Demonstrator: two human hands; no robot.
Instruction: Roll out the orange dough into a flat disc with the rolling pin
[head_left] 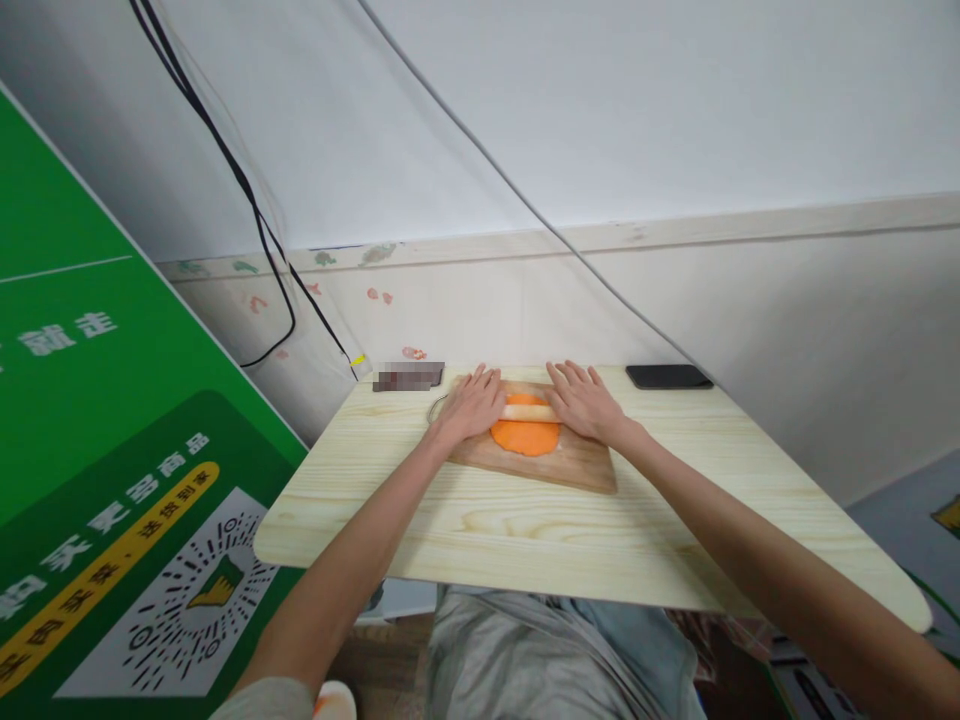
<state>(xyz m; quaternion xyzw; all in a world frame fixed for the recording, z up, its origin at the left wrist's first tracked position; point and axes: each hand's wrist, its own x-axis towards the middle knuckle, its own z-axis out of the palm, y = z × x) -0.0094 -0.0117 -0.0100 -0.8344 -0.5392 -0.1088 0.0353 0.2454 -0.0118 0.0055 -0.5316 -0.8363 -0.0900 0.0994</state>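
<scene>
A flat, rounded sheet of orange dough (pixel 525 438) lies on a wooden cutting board (pixel 577 468). Across the dough rests a pale wooden rolling pin (pixel 528 412), its two ends covered by my hands. My left hand (pixel 474 402) lies over the left end, palm down with the fingers stretched forward. Over the right end is my right hand (pixel 586 402), also palm down, its fingers extended and slightly spread. Neither hand's fingers wrap around the pin. Dough shows both in front of the pin and behind it.
The board sits on a pale wood-grain table (pixel 480 525) against a white wall. A dark phone (pixel 669 377) lies at the back right, and a blurred dark object (pixel 409 376) at the back left. Black cables (pixel 259 210) hang on the left, beside a green printed panel (pixel 67 250).
</scene>
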